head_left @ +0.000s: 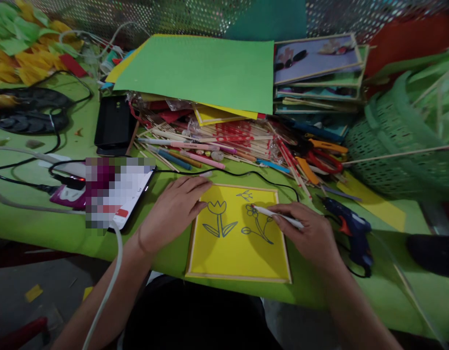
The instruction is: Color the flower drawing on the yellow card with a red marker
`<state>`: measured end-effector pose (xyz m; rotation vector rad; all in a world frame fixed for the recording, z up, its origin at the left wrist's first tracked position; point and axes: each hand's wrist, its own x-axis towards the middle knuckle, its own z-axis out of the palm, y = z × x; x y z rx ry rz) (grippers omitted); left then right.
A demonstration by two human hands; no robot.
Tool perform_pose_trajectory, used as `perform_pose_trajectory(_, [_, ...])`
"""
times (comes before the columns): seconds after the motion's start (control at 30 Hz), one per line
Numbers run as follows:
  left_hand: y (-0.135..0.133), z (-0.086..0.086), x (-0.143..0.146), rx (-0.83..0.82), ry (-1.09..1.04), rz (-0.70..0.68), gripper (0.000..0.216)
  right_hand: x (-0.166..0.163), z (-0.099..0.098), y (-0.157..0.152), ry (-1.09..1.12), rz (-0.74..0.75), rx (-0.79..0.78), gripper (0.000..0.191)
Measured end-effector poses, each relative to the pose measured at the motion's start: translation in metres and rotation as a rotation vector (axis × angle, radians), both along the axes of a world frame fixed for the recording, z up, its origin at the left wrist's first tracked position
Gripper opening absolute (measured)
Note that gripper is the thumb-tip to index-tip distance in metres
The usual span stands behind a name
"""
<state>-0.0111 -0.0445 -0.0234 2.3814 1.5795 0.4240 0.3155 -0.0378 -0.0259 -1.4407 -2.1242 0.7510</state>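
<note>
A green-covered desk (63, 223), heavily cluttered, stands before a perforated metal screen (173, 12). At its near edge lies a yellow framed board (239, 257) with flower outlines. The left hand (173, 211) rests flat and open on the board's upper left corner. The right hand (308, 233) pinches a white pen (278, 215), its tip on a drawn flower. A blue glue gun (350, 228) lies just beside this hand, and a green basket (392, 146) stands behind.

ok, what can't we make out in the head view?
Head view, all:
Phone screen: pixelated, unreadable.
Yellow board: upper-left corner under left hand.
Pen in right hand: tip contact too small to tell.
Dark object at right edge: blurred, cut off.
Papers beneath green sheet: covered.
</note>
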Motion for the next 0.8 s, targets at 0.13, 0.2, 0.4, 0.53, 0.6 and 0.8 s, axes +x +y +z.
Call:
perform_pose_trajectory(0.13, [0.0002, 0.0001, -0.0004, -0.006, -0.006, 0.002, 0.041, -0.0013, 0.0003, -0.0001, 0.001, -0.011, 0.003, 0.018])
perform_pose_trajectory(0.2, [0.0003, 0.0001, -0.0007, 0.002, -0.001, 0.001, 0.04, -0.0019, 0.0007, -0.0003, 0.001, -0.022, 0.01, 0.018])
perform_pose_trajectory(0.4, [0.0006, 0.0003, -0.0006, 0.01, 0.012, -0.008, 0.038, -0.0017, 0.0022, -0.0013, 0.005, -0.037, -0.002, 0.017])
perform_pose_trajectory(0.53, [0.0007, 0.0006, -0.0005, 0.009, 0.013, -0.009, 0.039, -0.0008, 0.0032, -0.0019, 0.007, -0.043, -0.005, 0.016])
perform_pose_trajectory(0.6, [0.0004, 0.0005, -0.0008, 0.005, 0.007, -0.007, 0.039, -0.0002, 0.003, -0.0021, 0.007, -0.046, -0.006, 0.016])
perform_pose_trajectory(0.8, [0.0003, 0.0, -0.0013, 0.017, 0.008, -0.007, 0.038, 0.0009, 0.0017, -0.002, -0.001, -0.042, -0.001, 0.015])
